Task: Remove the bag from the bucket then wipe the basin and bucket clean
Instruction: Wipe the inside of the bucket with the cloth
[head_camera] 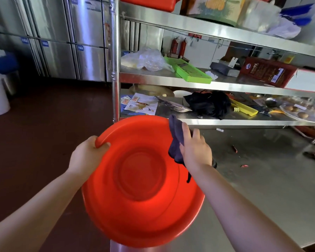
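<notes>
Clearly, the wiping stage is under way: the red basin (142,180) is held tilted over the corner of the steel desk (262,188), its rim gripped by the left hand (88,154). A dark cloth (175,140) is pressed against the inner right wall by the right hand (195,148), fingers straight. No bucket or bag is seen, so that part cannot be judged.
</notes>
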A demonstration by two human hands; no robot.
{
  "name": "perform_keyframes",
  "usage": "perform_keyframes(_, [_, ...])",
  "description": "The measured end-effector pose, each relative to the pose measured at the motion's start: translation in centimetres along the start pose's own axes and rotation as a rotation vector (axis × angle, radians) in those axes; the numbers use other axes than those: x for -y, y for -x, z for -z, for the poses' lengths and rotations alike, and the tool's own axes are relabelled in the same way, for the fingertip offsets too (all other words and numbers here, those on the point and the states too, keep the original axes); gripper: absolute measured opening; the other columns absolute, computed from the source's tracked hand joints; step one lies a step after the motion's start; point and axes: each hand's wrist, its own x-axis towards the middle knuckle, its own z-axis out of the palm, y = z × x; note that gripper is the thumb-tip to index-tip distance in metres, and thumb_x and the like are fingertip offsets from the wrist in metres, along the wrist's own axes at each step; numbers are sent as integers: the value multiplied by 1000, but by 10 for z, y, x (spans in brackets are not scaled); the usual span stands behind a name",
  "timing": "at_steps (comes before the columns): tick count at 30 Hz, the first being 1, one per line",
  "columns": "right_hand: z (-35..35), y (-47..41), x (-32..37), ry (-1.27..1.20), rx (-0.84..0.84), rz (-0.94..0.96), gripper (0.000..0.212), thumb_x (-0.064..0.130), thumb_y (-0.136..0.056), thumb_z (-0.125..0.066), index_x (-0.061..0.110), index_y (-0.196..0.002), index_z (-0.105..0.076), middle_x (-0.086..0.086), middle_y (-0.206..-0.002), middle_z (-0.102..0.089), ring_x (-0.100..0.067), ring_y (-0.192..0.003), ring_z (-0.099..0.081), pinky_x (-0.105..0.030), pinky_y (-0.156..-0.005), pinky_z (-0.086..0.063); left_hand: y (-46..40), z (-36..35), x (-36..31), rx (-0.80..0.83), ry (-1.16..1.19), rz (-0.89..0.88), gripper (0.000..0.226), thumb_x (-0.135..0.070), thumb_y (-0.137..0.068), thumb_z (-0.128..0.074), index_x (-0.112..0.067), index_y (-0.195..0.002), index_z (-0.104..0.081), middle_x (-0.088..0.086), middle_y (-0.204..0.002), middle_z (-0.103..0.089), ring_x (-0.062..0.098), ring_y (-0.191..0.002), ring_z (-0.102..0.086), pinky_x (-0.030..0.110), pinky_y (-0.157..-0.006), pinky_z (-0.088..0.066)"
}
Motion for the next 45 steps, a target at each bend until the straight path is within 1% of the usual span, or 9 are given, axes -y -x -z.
perform_keyframes(6, [27, -24, -9, -36, 59, 275, 71, 34, -84, -63, 33, -143, -24, -3, -113, -47, -26, -88, -58, -31, -52, -35, -16, 9, -28, 267, -25, -112, 27, -47, -69, -72, -29, -86, -60, -8, -78, -64, 7, -71, -61, 30, -63, -50])
perform_keyframes(10, [42, -37, 14, 15, 24, 453, 70, 39, -82, -65, 30, -142, -30, -6, -112, -51, -28, -89, -59, -34, -57, -38, -16, -12, -60, 215, -198, -276, 24, -40, -77, -65, -20, -79, -53, -5, -73, -57, 15, -67, -56, 29, -53, -39])
perform_keyframes(14, [33, -37, 26, 32, -65, 420, 69, 52, -80, -64, 28, -139, -39, -7, -103, -55, -28, -83, -58, -34, -59, -42, -14, -20, -60, 94, -290, -293, 29, -41, -84, -59, -13, -87, -54, 1, -79, -58, 26, -74, -56, 33, -59, -39])
perform_keyframes(19, [14, -38, 19, 37, -247, 353, 62, 45, -64, -79, 23, -118, -57, -6, -84, -56, -25, -67, -58, -33, -51, -45, -13, -24, -55, 71, -228, -271, 31, -44, -85, -57, -13, -85, -52, 2, -79, -58, 30, -76, -58, 38, -63, -44])
perform_keyframes(26, [-14, -6, -5, 17, -3, -5, 68, 42, -84, -63, 21, -138, -28, -7, -103, -51, -23, -81, -59, -32, -52, -44, -18, -5, -18, 7, -111, 3, 32, -45, -86, -56, -14, -90, -57, 6, -83, -62, 29, -77, -58, 38, -68, -47])
perform_keyframes(29, [-9, -3, -6, -63, 51, -32, 64, 34, -85, -63, 23, -138, -29, -6, -103, -50, -25, -83, -61, -32, -51, -39, -16, -7, -11, 18, -36, 58, 34, -44, -84, -61, -15, -102, -57, -1, -88, -60, 23, -81, -59, 37, -72, -48])
perform_keyframes(33, [7, -12, -15, -76, 96, 76, 60, 32, -89, -58, 26, -140, -28, -5, -108, -49, -27, -86, -60, -32, -52, -36, -20, -1, -19, 25, 340, 108, 70, -27, -73, -77, -16, -133, -44, -3, -113, -51, 13, -101, -50, 30, -83, -39])
perform_keyframes(40, [36, -43, 4, -1, 6, 507, 63, 25, -83, -65, 25, -140, -39, -7, -108, -54, -30, -91, -58, -37, -60, -44, -18, -16, -50, 361, 70, -191, 13, -27, -80, -70, -32, -87, -60, 1, -86, -70, 15, -72, -67, 34, -65, -54])
perform_keyframes(45, [25, -48, 13, 6, 22, 444, 60, 37, -89, -58, 30, -143, -31, -5, -111, -51, -28, -95, -55, -39, -66, -46, -16, -18, -43, 318, 222, -126, 9, -20, -82, -68, -23, -89, -64, 10, -80, -69, 27, -70, -68, 44, -67, -55])
